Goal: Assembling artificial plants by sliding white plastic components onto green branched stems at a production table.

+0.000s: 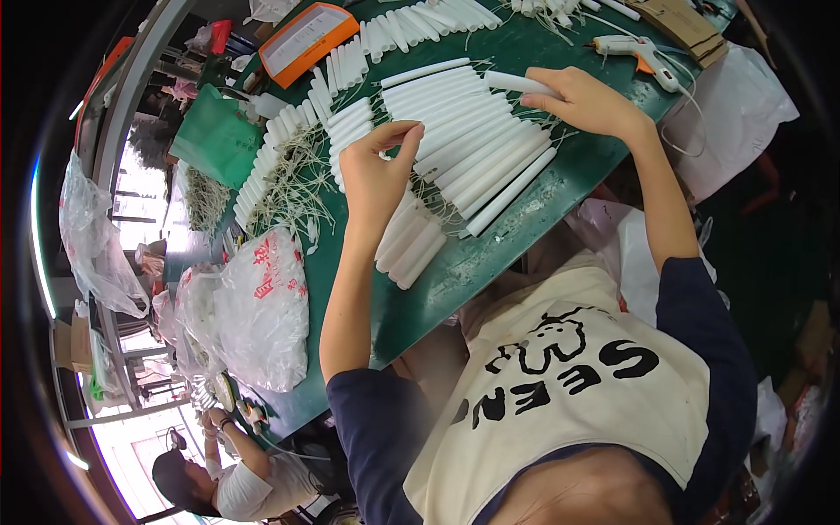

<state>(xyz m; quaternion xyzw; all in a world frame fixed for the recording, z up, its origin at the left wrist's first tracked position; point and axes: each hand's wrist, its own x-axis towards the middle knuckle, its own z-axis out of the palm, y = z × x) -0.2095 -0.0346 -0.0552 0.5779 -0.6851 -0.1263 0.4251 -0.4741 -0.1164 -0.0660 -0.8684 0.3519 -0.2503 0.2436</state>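
My right hand (588, 98) grips one end of a white tube (516, 83), which points left over the far right of a row of similar tubes. My left hand (378, 166) is raised over the row's left side, thumb and forefinger pinched together; anything between them is too small to make out. Below and between the hands, white tubes (472, 131) lie side by side, thin pale wires sticking out at their ends. More tubes (411, 241) lie in a bunch below my left hand, and a shorter stack (350, 122) lies behind it.
The green table (350, 306) also carries an orange box (306, 44), a glue gun (643, 59) with its cord, and tangled wires (293, 179). A green sheet (219, 136) and a plastic bag (258, 306) lie at the left. Another person (245, 481) works at lower left.
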